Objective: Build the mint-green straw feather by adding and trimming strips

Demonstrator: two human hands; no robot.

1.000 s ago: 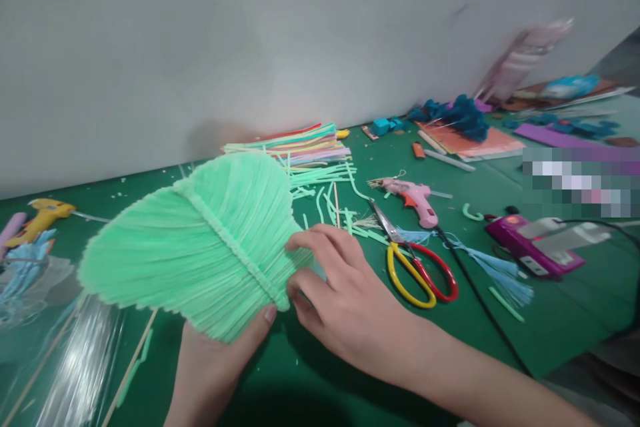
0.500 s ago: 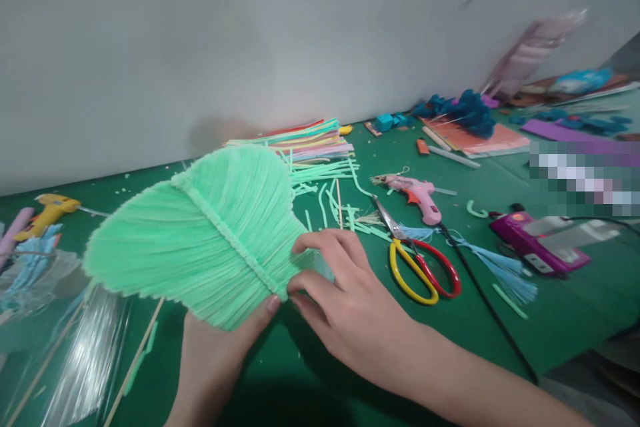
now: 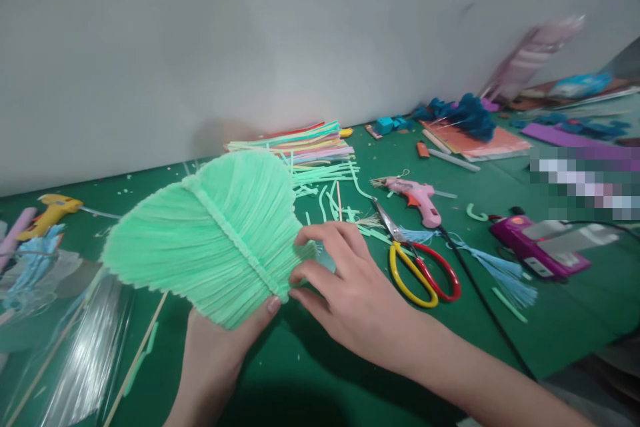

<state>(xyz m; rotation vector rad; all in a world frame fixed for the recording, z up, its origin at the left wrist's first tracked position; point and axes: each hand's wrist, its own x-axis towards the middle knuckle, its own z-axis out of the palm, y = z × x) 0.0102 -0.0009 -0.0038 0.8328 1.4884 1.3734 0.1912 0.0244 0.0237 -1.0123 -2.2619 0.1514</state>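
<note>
A light green fan-shaped piece [image 3: 200, 233] of fuzzy pipe cleaners laid side by side, with a braided-looking rib across its middle, is held up over the table. My left hand [image 3: 220, 353] grips it from below. The left thumb presses on its face near the lower end of the rib, and the other left fingers are hidden behind it. At the lower right edge, my right hand [image 3: 345, 293] has its fingers bent around the ends of the strips. What lies between those fingertips is partly hidden. Scissors [image 3: 415, 273] with a yellow and a red handle lie right of this hand.
Bundled coloured pipe cleaners [image 3: 300, 143] lie behind the piece, near the wall. A pink glue gun [image 3: 420, 200] rests beyond the scissors, and a purple power strip [image 3: 537, 250] is farther right. A yellow glue gun [image 3: 55, 213] and clear plastic sleeves [image 3: 85, 360] lie left.
The green piece has tilted slightly, its left tip shifting right and its top edge dipping a little. Both hands stay at nearly the same place, the right fingers slightly shifted along the edge.
</note>
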